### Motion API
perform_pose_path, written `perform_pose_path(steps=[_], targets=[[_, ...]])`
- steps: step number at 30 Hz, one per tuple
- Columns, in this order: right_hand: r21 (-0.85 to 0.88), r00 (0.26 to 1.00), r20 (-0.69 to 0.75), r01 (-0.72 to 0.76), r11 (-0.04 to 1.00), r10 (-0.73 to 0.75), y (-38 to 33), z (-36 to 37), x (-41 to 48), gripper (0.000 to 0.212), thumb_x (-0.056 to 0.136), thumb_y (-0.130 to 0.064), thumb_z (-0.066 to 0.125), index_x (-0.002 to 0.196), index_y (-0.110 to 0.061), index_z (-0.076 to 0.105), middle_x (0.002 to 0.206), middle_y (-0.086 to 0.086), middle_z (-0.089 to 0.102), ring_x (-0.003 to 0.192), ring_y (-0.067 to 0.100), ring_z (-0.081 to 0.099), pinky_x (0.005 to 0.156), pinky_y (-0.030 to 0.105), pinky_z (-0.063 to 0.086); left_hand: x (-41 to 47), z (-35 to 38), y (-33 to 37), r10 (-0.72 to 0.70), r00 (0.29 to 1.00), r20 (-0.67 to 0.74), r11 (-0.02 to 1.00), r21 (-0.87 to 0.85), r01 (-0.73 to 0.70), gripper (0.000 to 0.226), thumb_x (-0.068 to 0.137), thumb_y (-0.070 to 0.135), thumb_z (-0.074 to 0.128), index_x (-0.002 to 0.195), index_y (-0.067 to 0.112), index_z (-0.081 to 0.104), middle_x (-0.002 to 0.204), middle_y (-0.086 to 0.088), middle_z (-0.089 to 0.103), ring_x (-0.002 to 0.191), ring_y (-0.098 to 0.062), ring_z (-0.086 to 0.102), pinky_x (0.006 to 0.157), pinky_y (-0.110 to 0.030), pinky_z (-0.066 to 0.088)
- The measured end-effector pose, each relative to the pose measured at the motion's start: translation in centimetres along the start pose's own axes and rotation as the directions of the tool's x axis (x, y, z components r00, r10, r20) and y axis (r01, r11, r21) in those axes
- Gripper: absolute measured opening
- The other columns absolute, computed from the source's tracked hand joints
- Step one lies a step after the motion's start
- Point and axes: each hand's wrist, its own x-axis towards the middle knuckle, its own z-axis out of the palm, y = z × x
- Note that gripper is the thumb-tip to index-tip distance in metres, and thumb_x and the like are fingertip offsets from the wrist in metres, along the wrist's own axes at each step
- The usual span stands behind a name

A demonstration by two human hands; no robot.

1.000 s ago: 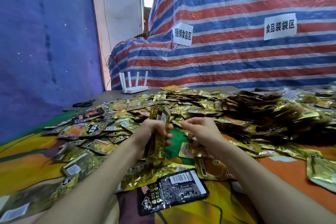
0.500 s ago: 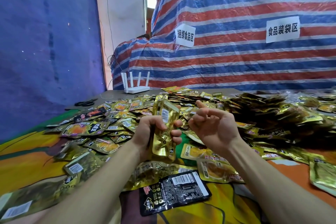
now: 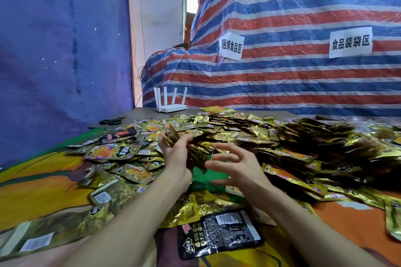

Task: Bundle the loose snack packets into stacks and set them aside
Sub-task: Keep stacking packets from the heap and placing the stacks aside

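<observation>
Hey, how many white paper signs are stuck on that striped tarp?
2. One white paper sign is on the striped tarp, above and right of the router. The other sign is farther right and slightly higher. More may lie outside the view.

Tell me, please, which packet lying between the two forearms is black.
The black packet nearest the camera, lying barcode side up. The gold packets beside it are shiny foil.

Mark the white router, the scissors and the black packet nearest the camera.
white router (image 3: 171, 108), head view, on its base below the antennas.
scissors (image 3: 111, 121), head view, middle of the dark shape.
black packet (image 3: 219, 234), head view, middle of its printed back.
</observation>
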Motion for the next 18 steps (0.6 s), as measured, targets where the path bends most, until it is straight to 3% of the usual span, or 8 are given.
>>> perform_pose_path(steps=[2,4,7,9,12,15,18], targets=[[-0.038,1.0,-0.002,0.023,0.999,-0.023,0.3,1.3,-0.4,0.052,0.069,-0.015,0.092,0.114,-0.033,0.073,0.116,0.008,0.065,0.1,0.023,0.073,0.081,0.047,0.063,-0.4,0.4,0.1,0.06,0.998,-0.036,0.998,-0.034,-0.061,0.065,0.086,0.014,0.075,0.134,0.043,0.04,0.118,-0.006,0.063,0.104,-0.028,0.064,0.078,-0.043,0.056],[-0.107,0.996,-0.02,0.079,0.991,-0.082,0.4,2.1,-0.6,0.054,0.067,-0.022,0.094,0.113,-0.039,0.072,0.118,0.002,0.061,0.106,0.017,0.067,0.087,0.043,0.061,-0.6,0.5,0.1,0.13,0.988,-0.078,0.991,0.047,-0.127,0.066,0.086,0.021,0.077,0.136,0.039,0.038,0.125,-0.006,0.061,0.112,-0.028,0.062,0.088,-0.044,0.054],[-0.248,0.975,-0.088,0.178,0.952,-0.205,0.4,2.7,-0.7,0.05,0.07,-0.024,0.092,0.112,-0.039,0.069,0.114,-0.009,0.063,0.103,-0.005,0.06,0.084,0.015,0.049,-0.8,0.8,0.1,0.089,0.993,-0.081,0.992,0.097,-0.081,0.063,0.086,0.028,0.077,0.135,0.026,0.038,0.13,-0.014,0.06,0.117,-0.033,0.061,0.101,-0.053,0.05],[-0.192,0.957,-0.107,0.247,0.95,-0.271,0.3,2.7,-0.6,0.047,0.072,-0.012,0.088,0.112,-0.029,0.07,0.105,-0.012,0.069,0.096,-0.009,0.063,0.076,0.006,0.045,-1.2,1.2,-0.1,-0.032,0.999,-0.008,0.998,0.048,0.033,0.063,0.087,0.034,0.075,0.137,0.017,0.041,0.126,-0.019,0.063,0.111,-0.039,0.066,0.096,-0.058,0.053],[-0.149,0.936,-0.097,0.323,0.935,-0.338,0.3,2.4,-0.6,0.046,0.073,-0.002,0.084,0.111,-0.022,0.07,0.099,-0.019,0.071,0.091,-0.016,0.062,0.071,-0.001,0.043,-1.9,1.5,-0.7,-0.145,0.983,0.115,0.989,0.047,0.141,0.065,0.089,0.04,0.071,0.14,0.012,0.044,0.12,-0.02,0.064,0.104,-0.039,0.069,0.092,-0.054,0.056],[-0.225,0.933,-0.115,0.31,0.924,-0.341,0.7,1.9,-0.1,0.045,0.075,-0.013,0.086,0.113,-0.031,0.069,0.111,-0.012,0.068,0.101,-0.015,0.058,0.074,0.0,0.042,-2.2,1.4,-1.0,-0.22,0.958,0.184,0.975,0.074,0.21,0.068,0.088,0.045,0.071,0.141,0.013,0.045,0.124,-0.019,0.063,0.113,-0.039,0.066,0.101,-0.057,0.051],[-0.265,0.961,-0.107,0.219,0.939,-0.255,1.1,1.6,0.2,0.047,0.076,-0.026,0.086,0.116,-0.032,0.065,0.12,-0.013,0.062,0.106,-0.014,0.053,0.075,0.005,0.039,-2.5,1.4,-0.8,-0.246,0.947,0.208,0.968,0.106,0.229,0.056,0.088,0.047,0.07,0.126,0.008,0.058,0.096,-0.015,0.072,0.089,-0.033,0.074,0.092,-0.05,0.057]])
